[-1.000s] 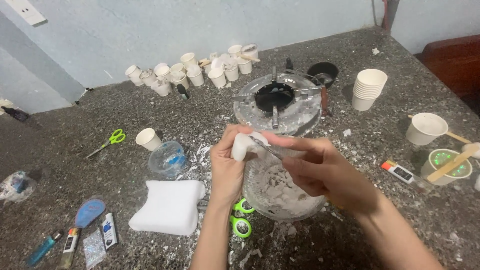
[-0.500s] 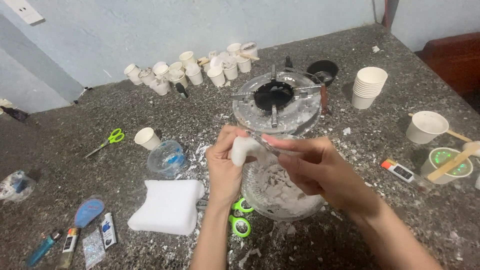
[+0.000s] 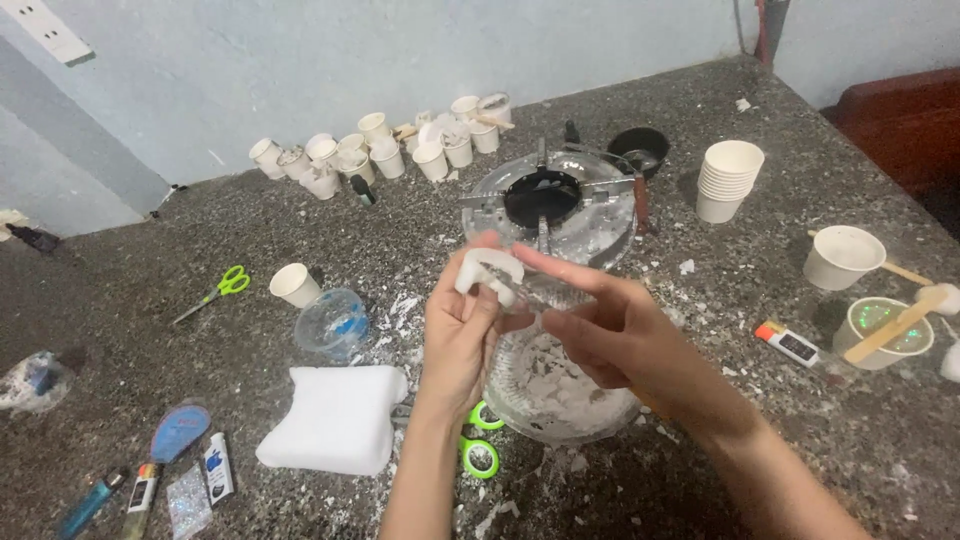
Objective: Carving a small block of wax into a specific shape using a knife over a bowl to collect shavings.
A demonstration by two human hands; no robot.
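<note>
Left hand (image 3: pixel 458 335) pinched a small white curved piece (image 3: pixel 487 270) at its fingertips, held up above the clear glass bowl (image 3: pixel 560 390) of white flakes on the tabletop (image 3: pixel 150 270). Right hand (image 3: pixel 610 335) had fingers stretched toward the piece, tips touching or just beside it; whether its grip closed on it couldn't be told. White block (image 3: pixel 335 418) lay left of the bowl, green-handled scissors (image 3: pixel 480 440) just beside its base.

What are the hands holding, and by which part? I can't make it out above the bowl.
The left hand pinches a small white curved piece by its lower edge; the right hand touches its right end.
</note>
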